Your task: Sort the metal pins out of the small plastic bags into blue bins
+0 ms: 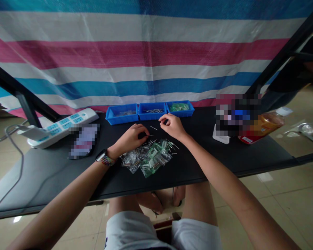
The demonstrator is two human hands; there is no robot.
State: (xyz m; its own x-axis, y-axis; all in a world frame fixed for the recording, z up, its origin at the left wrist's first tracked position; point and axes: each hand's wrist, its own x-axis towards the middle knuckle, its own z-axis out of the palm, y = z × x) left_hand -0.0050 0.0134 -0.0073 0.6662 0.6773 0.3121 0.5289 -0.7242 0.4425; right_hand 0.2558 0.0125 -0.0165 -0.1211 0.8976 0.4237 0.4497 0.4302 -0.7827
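My left hand (132, 137) rests on the black table (224, 156), fingers curled over something small and dark that I cannot make out. My right hand (173, 125) is just right of it, fingertips pinched on a small dark piece. Below both hands lies a pile of clear plastic bags (148, 158) with green parts and thin metal pins. A loose pin (153, 127) lies between the hands and three blue trays (150, 111) at the table's back; the right tray holds green parts, the middle one metal pins.
A white power strip (59, 126) with a grey cable sits at the back left beside a blurred item. A bottle of amber liquid (266, 125) lies at the right. A striped tarp hangs behind, and black frame bars slant at both sides.
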